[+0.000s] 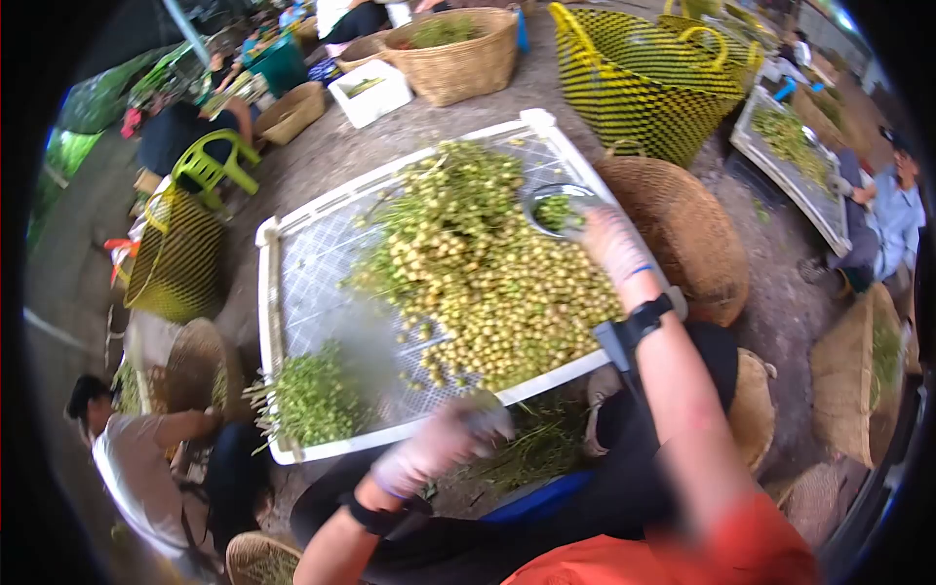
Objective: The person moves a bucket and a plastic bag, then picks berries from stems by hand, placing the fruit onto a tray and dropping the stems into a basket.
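bowl: because the round, silvery bowl of small green pieces [539, 203] sits at the tray's right edge, my gloved right hand [612, 244] meets it with the arm stretched forward; blur hides whether the fingers grip its rim or reach inside.
left hand: my gloved left hand [434, 453] is at the tray's near edge, well apart from the right; it is too smeared for me to tell whether it is closed on anything.
loose fruit: the small, round, yellow-green loose fruit [541, 312] spreads over the tray's middle and right, nearest me, probably so both hands can get at it.
stemmed heap: the tangled green-and-yellow stemmed heap [453, 190] lies just beyond, touching the loose fruit, which seems to leave the near side freer.
bunch: the leafy-looking bright green bunch [317, 395] has the near left corner, apart from the fruit, likely to stop them mixing.
tray: the white, rectangular mesh tray [270, 322] has a raised rim, which i judge keeps round things from rolling off.
basket: the wide, brown wicker basket [697, 239] stands just beside the tray's right edge, within easy reach.
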Motion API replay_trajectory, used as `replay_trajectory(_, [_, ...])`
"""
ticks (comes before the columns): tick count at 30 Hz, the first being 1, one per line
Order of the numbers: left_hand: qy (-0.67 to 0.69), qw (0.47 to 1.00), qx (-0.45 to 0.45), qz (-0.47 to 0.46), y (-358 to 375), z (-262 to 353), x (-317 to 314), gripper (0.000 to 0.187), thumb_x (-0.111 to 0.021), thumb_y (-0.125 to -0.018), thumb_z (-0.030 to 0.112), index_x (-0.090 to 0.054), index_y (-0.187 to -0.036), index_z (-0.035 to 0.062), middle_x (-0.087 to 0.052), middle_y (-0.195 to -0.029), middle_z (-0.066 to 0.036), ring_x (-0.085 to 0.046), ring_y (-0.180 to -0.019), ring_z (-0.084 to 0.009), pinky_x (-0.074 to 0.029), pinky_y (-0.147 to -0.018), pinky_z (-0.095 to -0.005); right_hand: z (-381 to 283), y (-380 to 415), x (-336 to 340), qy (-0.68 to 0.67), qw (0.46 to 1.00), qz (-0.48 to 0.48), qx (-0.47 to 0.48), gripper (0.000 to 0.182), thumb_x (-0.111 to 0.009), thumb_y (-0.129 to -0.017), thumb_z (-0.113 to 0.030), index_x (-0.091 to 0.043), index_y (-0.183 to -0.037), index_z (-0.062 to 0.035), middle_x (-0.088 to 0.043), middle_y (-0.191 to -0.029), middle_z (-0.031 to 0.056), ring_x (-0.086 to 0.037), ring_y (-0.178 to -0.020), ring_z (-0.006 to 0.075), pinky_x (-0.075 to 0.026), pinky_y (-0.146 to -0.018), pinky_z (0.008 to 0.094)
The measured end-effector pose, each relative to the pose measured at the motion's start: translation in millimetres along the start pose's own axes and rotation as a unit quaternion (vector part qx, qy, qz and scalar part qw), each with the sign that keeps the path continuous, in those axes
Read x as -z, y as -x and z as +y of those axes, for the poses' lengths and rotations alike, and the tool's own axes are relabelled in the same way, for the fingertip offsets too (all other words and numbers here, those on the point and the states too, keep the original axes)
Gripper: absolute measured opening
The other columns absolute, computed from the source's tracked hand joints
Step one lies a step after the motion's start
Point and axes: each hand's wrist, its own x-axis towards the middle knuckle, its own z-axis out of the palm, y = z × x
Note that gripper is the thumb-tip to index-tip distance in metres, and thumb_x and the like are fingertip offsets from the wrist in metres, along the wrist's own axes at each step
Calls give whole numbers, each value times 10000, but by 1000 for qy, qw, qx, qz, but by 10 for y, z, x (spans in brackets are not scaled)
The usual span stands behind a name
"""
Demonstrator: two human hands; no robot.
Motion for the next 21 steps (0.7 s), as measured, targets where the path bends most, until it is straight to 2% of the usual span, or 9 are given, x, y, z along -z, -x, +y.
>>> replay_trajectory(3, [-344,935,-2,-86,-173,-1027,-283,388,-625,-797,172,-573,-1166,65,-665,-968,-130,-624,-903,-350,-520,-750,-399,168,-255,249,257,961,25,100,531,-646,-839,-232,-447,-1302,-67,-549,-1184,151,-540,-1057,321,-474,-865,456])
replay_trajectory(6, [-487,864,-13,-127,-39,-1166,-463,659,-708,-706,191,-463,-1303,58,-553,-1199,-226,-582,-1031,-359,-497,-871,-395,368,-538,358,528,796,132,266,542,-675,-809,-319,-510,-1265,-76,-654,-974,184,-616,-917,305,-476,-838,388])
replay_trajectory(9, [-464,854,-15,-235,-268,-842,-372,569,-679,-715,180,-530,-1249,54,-592,-1135,-207,-587,-1025,-361,-494,-870,-404,315,-334,226,503,795,70,333,394,-618,-845,-142,-553,-1227,-74,-658,-941,124,-609,-753,179,-484,-699,275])
replay_trajectory(12, [-495,867,51,1,-457,178,-15,414,-625,-774,135,-586,-1178,58,-645,-1018,-171,-622,-969,-293,-505,-837,-367,76,216,-282,468,802,16,371,317,-576,-870,-64,-594,-1187,-75,-661,-910,82,-602,-653,113,-483,-615,223])
replay_trajectory(13, [-501,837,-195,100,-776,-229,514,351,-577,-825,88,-582,-1174,47,-665,-980,-109,-648,-875,-245,-532,-742,-336,-52,443,-484,393,880,6,269,282,-568,-881,-80,-613,-1159,-70,-662,-913,68,-611,-663,113,-491,-620,227])
replay_trajectory(14, [-457,860,-110,200,-957,7,827,296,-517,-857,23,-588,-1145,32,-665,-934,-52,-637,-726,-176,-530,-618,-276,-133,578,-619,310,937,-4,160,252,-560,-891,-96,-632,-1131,-64,-664,-916,54,-620,-674,112,-499,-625,231])
replay_trajectory(15, [-629,648,-252,348,-1123,-94,1255,267,-466,-869,-13,-599,-1097,27,-640,-834,-28,-572,-596,-132,-489,-527,-231,-154,617,-665,308,938,-3,157,252,-560,-891,-96,-632,-1131,-64,-664,-916,54,-620,-674,112,-499,-625,231])
replay_trajectory(16, [-322,864,-122,367,-1056,178,1399,233,-424,-871,-21,-590,-1033,-5,-607,-765,-41,-520,-572,-86,-454,-500,-199,-167,639,-687,323,937,-19,133,247,-561,-896,-116,-636,-1125,-64,-665,-912,48,-626,-682,117,-506,-627,238])
replay_trajectory(21, [-285,802,129,509,-1403,122,2299,178,-640,-741,146,-677,-879,42,-677,-775,-125,-647,-677,-210,-497,-630,-327,-127,744,-846,339,934,-67,91,220,-572,-903,-195,-666,-1062,-74,-667,-831,25,-620,-654,98,-494,-583,229])
